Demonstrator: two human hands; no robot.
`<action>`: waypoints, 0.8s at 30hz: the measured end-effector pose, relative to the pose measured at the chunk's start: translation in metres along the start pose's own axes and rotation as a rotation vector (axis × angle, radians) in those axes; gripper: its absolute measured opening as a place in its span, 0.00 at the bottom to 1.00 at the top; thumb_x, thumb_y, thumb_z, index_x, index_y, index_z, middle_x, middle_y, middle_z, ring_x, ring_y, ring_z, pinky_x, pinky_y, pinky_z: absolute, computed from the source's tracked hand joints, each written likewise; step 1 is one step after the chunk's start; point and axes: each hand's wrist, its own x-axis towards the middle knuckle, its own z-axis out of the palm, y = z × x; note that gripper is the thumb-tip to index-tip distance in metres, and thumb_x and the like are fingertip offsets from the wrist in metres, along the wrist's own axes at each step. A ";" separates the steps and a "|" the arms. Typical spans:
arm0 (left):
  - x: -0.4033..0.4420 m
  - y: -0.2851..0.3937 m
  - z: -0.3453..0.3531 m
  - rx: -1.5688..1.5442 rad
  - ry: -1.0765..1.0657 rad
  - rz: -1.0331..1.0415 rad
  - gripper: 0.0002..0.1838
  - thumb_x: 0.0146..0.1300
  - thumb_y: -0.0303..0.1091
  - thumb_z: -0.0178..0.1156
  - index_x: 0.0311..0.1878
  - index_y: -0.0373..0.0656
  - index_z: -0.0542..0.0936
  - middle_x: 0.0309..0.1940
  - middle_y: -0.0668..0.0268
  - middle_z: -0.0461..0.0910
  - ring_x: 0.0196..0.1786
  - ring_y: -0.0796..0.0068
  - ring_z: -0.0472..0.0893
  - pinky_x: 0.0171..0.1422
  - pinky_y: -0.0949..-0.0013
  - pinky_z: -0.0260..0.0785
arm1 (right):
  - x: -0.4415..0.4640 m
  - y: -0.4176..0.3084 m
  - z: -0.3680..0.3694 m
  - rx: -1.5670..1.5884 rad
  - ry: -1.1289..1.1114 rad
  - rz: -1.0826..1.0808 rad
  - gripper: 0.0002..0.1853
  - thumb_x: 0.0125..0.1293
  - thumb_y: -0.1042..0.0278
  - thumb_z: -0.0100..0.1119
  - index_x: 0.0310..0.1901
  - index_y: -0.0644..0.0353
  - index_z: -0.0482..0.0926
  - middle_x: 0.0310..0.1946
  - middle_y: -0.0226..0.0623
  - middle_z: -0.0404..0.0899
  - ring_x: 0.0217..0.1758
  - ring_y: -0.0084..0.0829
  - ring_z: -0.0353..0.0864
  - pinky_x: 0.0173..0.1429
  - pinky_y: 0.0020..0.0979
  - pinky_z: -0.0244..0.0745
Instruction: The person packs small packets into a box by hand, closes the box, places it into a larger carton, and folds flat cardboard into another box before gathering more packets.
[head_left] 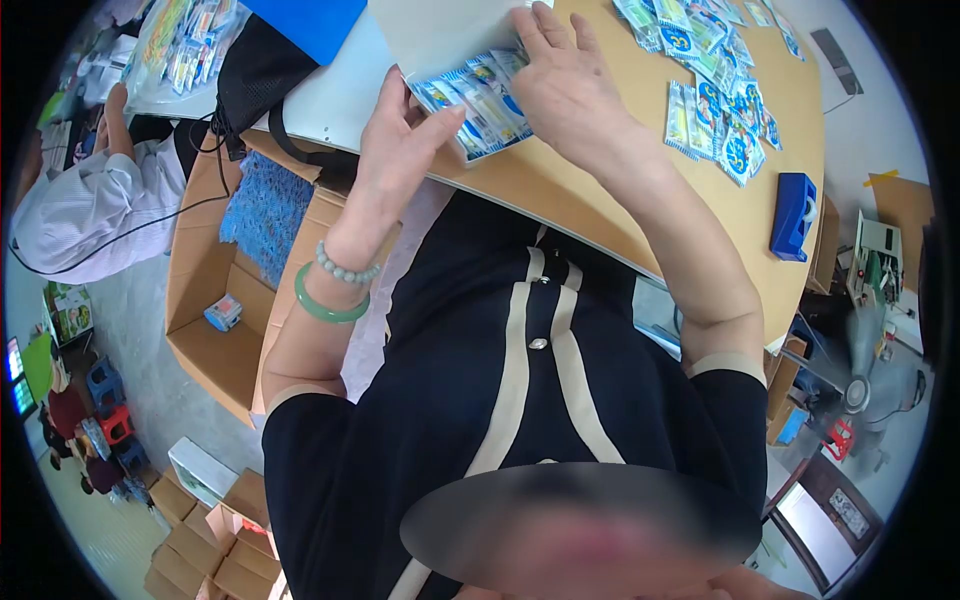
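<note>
An open white box (495, 155) lies at the near edge of the table, filled with a row of small blue-and-white packets (480, 105). Its white lid stands raised behind the packets. My left hand (405, 140) grips the box's left side, thumb over the packets and fingers along the outer edge. On the right, my right hand (565, 80) rests palm up against the box and its lid, fingers stretched out and apart. More loose packets (740, 150) lie in piles on the table to the right of my right hand.
A blue tape dispenser (793, 217) stands at the table's right edge. Below the table on the left is an open cardboard box (205, 270) with blue shredded material and a small pack. A co-worker's striped sleeve (110, 205) shows at far left, near a plastic bag (185, 50).
</note>
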 end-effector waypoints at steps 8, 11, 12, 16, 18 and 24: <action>-0.008 0.005 -0.005 0.569 0.328 0.363 0.18 0.63 0.26 0.62 0.56 0.34 0.76 0.56 0.50 0.78 0.59 0.58 0.79 0.63 0.61 0.71 | -0.014 0.033 0.042 0.524 0.322 0.367 0.08 0.63 0.65 0.62 0.38 0.56 0.86 0.59 0.41 0.79 0.62 0.44 0.75 0.63 0.38 0.73; -0.016 0.012 0.003 1.063 0.265 0.923 0.13 0.62 0.27 0.63 0.49 0.34 0.80 0.53 0.46 0.79 0.57 0.52 0.80 0.59 0.59 0.73 | -0.017 0.030 0.054 0.598 0.412 0.316 0.07 0.62 0.65 0.62 0.37 0.55 0.87 0.62 0.41 0.77 0.67 0.46 0.71 0.66 0.42 0.70; -0.013 0.015 0.011 1.067 0.170 0.918 0.10 0.62 0.28 0.64 0.45 0.35 0.82 0.50 0.46 0.80 0.55 0.51 0.80 0.57 0.58 0.74 | -0.017 0.028 0.056 0.643 0.454 0.287 0.07 0.62 0.65 0.62 0.37 0.54 0.87 0.63 0.41 0.76 0.69 0.46 0.69 0.68 0.44 0.68; -0.004 0.020 0.022 1.140 -0.107 0.794 0.08 0.61 0.34 0.66 0.34 0.38 0.83 0.40 0.49 0.83 0.47 0.52 0.83 0.52 0.57 0.75 | -0.016 0.014 0.050 0.111 0.335 0.225 0.06 0.59 0.66 0.63 0.35 0.53 0.87 0.68 0.42 0.69 0.72 0.49 0.65 0.72 0.52 0.61; -0.002 0.020 0.024 1.238 -0.302 0.565 0.12 0.61 0.38 0.67 0.29 0.39 0.82 0.33 0.53 0.84 0.41 0.55 0.84 0.50 0.58 0.75 | -0.011 0.005 0.051 0.133 0.302 0.190 0.06 0.59 0.66 0.63 0.35 0.52 0.87 0.70 0.42 0.67 0.73 0.50 0.63 0.72 0.55 0.60; 0.004 0.048 0.039 1.437 -0.432 0.201 0.14 0.60 0.41 0.67 0.28 0.38 0.81 0.29 0.58 0.83 0.39 0.56 0.84 0.50 0.59 0.75 | 0.012 -0.007 0.049 0.086 0.055 0.199 0.08 0.56 0.64 0.64 0.36 0.53 0.88 0.74 0.43 0.60 0.75 0.53 0.60 0.73 0.61 0.55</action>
